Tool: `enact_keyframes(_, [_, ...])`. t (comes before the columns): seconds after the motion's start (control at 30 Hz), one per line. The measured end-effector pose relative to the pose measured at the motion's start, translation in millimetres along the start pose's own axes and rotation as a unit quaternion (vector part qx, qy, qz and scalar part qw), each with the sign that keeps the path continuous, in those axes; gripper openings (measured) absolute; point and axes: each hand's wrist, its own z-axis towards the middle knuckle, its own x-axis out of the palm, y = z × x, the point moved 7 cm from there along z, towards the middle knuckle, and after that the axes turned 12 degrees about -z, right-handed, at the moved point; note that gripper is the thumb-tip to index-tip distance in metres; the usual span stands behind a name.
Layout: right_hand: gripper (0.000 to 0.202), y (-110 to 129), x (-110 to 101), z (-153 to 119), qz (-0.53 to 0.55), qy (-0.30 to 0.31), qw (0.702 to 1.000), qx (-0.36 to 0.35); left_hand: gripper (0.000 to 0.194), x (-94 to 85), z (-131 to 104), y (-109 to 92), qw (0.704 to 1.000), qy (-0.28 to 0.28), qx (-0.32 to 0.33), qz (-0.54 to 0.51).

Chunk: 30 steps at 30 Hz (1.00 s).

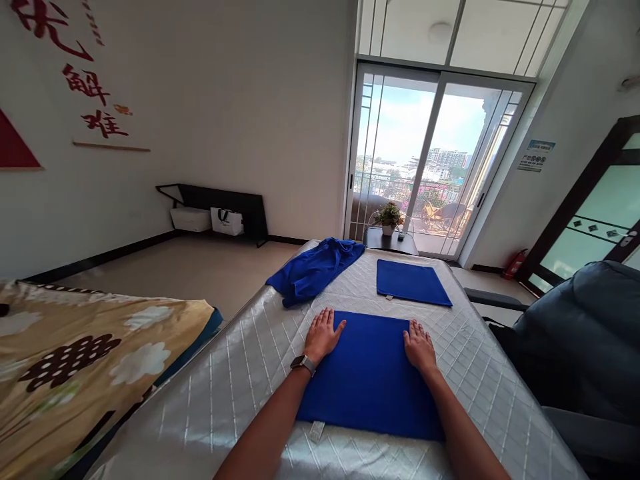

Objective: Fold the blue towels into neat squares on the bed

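The near blue cloth (373, 383) lies flat on the silvery quilted cover (240, 363) in the head view, with the left hand (323, 337) and right hand (420, 345) laid flat by its far-left and far-right corners, fingers extended and gripping nothing. An uneven push from either palm could, I judge, ruck the fabric or slide it askew, since the cover looks slick. Its far edge faces the sliding glass door (424, 157), its label (317, 431) sticks out at the near edge, and its long axis seems to run side to side, though foreshortening leaves that uncertain.
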Motion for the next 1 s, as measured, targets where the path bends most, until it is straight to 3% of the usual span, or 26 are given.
enact_keyframes(0.33, [0.064, 0.8, 6.9, -49.9, -0.008, -0.002, 0.999, -0.041, 0.085, -2.9, -1.6, -3.5, 1.0, 0.013, -0.005, -0.003])
enact_keyframes(0.53, [0.065, -0.8, 7.9, -53.4, 0.004, -0.012, 0.999, -0.039, 0.083, -8.5, 3.4, -6.0, 1.0, 0.024, -0.012, 0.003])
enact_keyframes(0.63, [0.065, 0.4, 7.3, -52.4, 0.01, -0.011, 0.999, -0.039, 0.079, -6.4, -0.5, -40.7, 1.0, 0.003, 0.021, -0.007])
enact_keyframes(0.7, [0.065, 0.4, 6.5, -53.1, 0.01, -0.014, 0.999, -0.037, 0.073, 6.0, -12.5, -86.1, 0.996, 0.003, 0.089, -0.033])
enact_keyframes(0.8, [0.062, 0.6, 5.7, -55.7, -0.006, -0.017, 0.999, -0.049, 0.066, 40.4, -43.7, -162.6, 0.974, 0.056, 0.208, -0.078])
enact_keyframes(0.87, [0.06, 1.7, 5.5, -57.7, -0.021, -0.017, 0.997, -0.067, 0.065, 58.4, -62.9, -197.9, 0.959, 0.072, 0.256, -0.098])
enact_keyframes(0.93, [0.058, 2.5, 4.8, -58.9, -0.027, -0.016, 0.996, -0.08, 0.066, 67.2, -72.5, -210.9, 0.956, 0.083, 0.258, -0.108])
enact_keyframes(1.0, [0.058, 1.9, 3.3, -58.8, -0.021, -0.018, 0.997, -0.075, 0.068, 65.4, -72.8, -203.7, 0.961, 0.095, 0.235, -0.108])
